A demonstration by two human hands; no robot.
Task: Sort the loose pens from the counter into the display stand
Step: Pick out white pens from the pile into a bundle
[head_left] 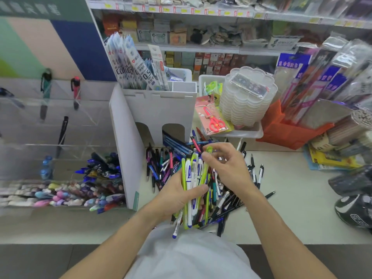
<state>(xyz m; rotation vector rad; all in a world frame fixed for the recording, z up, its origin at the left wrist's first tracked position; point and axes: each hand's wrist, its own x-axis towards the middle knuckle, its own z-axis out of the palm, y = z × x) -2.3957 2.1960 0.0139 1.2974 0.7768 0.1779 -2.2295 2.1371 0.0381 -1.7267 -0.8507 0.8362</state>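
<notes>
Display stand (60, 137) sits far left, lower bins part-filled. Left hand (177, 195) grips a bundle of pens (191, 182) over the loose pile (221, 198) on the desk (302, 208). Right hand (225, 164) pinches a green pen (207, 158). Risk: a loose grip could spill the bundle back into the pile.

One head-worn wide-angle cam looks fwd & steeply down from close above the counter (291, 208), both forearms entering from bottom edge, clear display stand (50, 127) at left, shelves (201, 11) across top.
</notes>
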